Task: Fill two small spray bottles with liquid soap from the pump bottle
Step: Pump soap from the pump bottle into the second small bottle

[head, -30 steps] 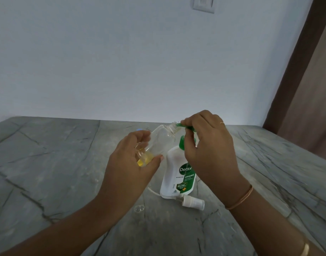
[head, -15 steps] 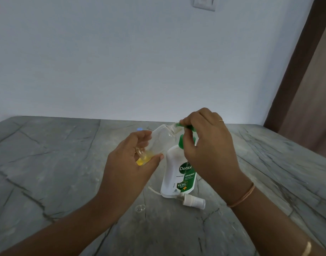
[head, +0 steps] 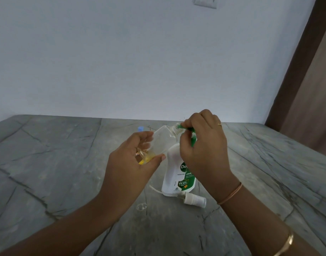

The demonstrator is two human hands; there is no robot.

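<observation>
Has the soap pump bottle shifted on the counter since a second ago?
No. The pump bottle stands in the same spot beside the spray head lying on the counter.

Spray bottle gripped by left hand, neck tilted toward 2 o'clock; green nozzle of pump bottle pinched there by right hand.

A grey stone table with dark cracks meets a pale wall along its far edge. A white switch plate sits high on that wall, and brown woodwork rises past the table's far right corner.
</observation>
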